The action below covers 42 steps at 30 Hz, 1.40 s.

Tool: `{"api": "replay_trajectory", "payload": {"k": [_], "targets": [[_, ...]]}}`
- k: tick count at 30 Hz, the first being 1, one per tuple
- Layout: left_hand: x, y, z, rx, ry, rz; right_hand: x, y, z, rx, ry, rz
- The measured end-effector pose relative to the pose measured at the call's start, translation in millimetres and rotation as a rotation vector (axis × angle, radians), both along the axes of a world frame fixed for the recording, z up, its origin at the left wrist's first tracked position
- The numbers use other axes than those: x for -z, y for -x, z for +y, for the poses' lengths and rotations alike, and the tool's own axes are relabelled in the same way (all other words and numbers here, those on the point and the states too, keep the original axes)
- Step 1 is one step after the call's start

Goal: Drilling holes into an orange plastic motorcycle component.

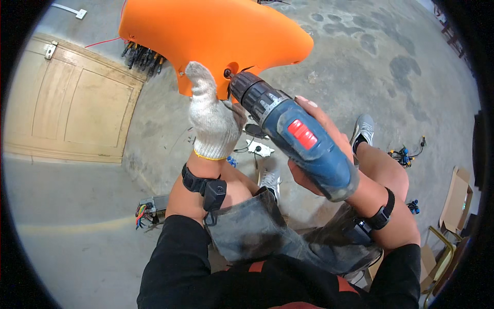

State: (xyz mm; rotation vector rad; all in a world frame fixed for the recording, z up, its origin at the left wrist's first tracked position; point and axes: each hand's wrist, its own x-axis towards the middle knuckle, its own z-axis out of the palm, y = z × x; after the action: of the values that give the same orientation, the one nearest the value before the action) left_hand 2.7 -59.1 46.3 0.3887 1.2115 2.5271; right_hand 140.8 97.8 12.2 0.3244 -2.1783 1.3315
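A large, smooth orange plastic shell (216, 33) fills the top of the view. My left hand (208, 113), in a white knit glove, grips its lower edge, the thumb lying up along its face. My bare right hand (327, 126) is wrapped round a blue and black cordless drill (296, 131) with a red patch on its housing. The drill's dark chuck points up and left, its tip at a recessed hole in the shell beside my left hand. The drill's grip and trigger are hidden beneath its body.
A wooden door panel (77, 103) lies at the left, near a bundle of black leads (143, 57). A white power strip (260, 148) rests between my feet. A metal box with coloured wires (152, 210) sits at lower left. Right are wire connectors (404, 156) and an open cardboard box (457, 200).
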Motion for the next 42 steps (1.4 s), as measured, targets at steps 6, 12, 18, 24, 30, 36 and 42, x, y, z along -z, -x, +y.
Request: {"api": "replay_trajectory", "payload": {"k": [6,12,18,24,30,36,42], "targets": [[9,8,-8,-0.092,0.219,0.232,-19,-13,21,-0.399,0.746,-0.518],[10,9,-9,0.069,-0.101,0.154,-23,-13,17,-0.364,0.792,-0.508],[4,3,-5,-0.079,0.091,0.242,-26,-18,20,-0.352,0.813,-0.526],[-1,0,-2,-0.077,0.177,0.343,-21,-19,23,-0.354,0.749,-0.489],[2,1,-1,-0.108,0.131,0.298,-19,-21,24,-0.374,0.679,-0.469],[0,2,-2,-0.03,0.086,0.195,-14,-18,27,-0.4,0.655,-0.483],[-8,2,2,0.059,-0.014,0.183,-20,-18,28,-0.375,0.641,-0.473]]}}
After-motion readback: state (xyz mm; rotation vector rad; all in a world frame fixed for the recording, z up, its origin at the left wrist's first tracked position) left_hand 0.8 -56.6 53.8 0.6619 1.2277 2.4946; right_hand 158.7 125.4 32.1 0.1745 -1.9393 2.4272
